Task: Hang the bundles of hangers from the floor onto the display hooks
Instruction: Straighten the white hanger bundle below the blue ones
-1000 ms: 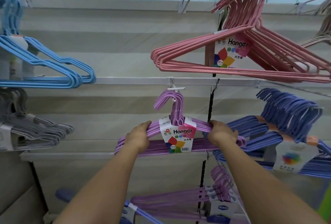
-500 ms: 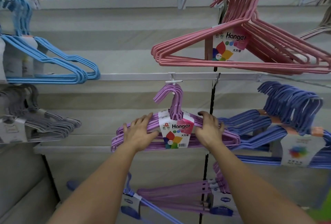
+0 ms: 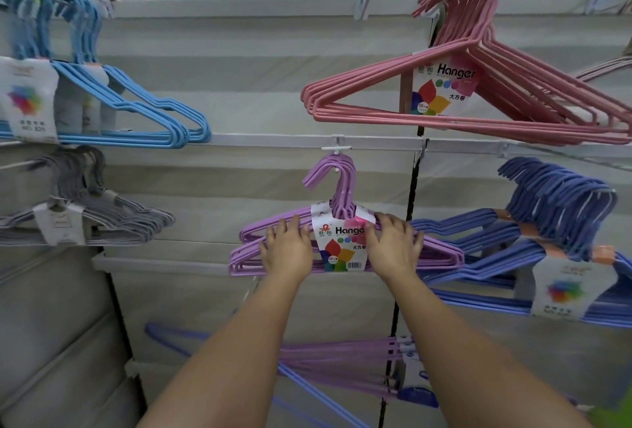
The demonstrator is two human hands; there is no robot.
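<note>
Centre frame: your left hand (image 3: 286, 251) and right hand (image 3: 393, 250) lay spread flat on the lilac wire-hanger bundle (image 3: 345, 239); you needed its hooks fully seated on the white display hook (image 3: 337, 148) before letting go.

Matt purple coated hangers (image 3: 273, 239) wear a glossy paper label (image 3: 338, 243).

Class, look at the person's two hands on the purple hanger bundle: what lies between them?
In the head view, the bundle's paper label, printed "Hanger", lies between the left hand and right hand, on the purple hanger bundle.
</note>
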